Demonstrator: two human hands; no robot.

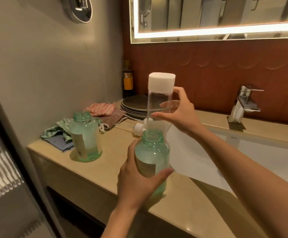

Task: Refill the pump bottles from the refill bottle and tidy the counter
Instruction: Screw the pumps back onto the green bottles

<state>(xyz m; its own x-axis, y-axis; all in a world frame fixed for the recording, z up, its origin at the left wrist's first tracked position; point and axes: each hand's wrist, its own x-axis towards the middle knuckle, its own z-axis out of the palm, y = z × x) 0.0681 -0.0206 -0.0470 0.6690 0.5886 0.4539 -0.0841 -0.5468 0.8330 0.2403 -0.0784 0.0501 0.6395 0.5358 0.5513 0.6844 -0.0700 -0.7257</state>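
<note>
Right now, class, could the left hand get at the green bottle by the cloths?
Probably not yet: the left hand grips the near bottle. The bare counter between it and the far bottle leaves the way free once it lets go.

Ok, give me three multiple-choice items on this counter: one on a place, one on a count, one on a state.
1. Where is the standing green bottle? A in the sink; B on the counter by the cloths; C on the plates.
2. How many green bottles show? A one; B two; C three.
3. The held green bottle's neck is: A open; B fitted with a pump; C under a cloth.
Key: 1 B, it stands on the counter beside the cloths. 2 B, one stands, the left hand grips the other. 3 A, bare rim under the clear refill bottle in the right hand.
</note>
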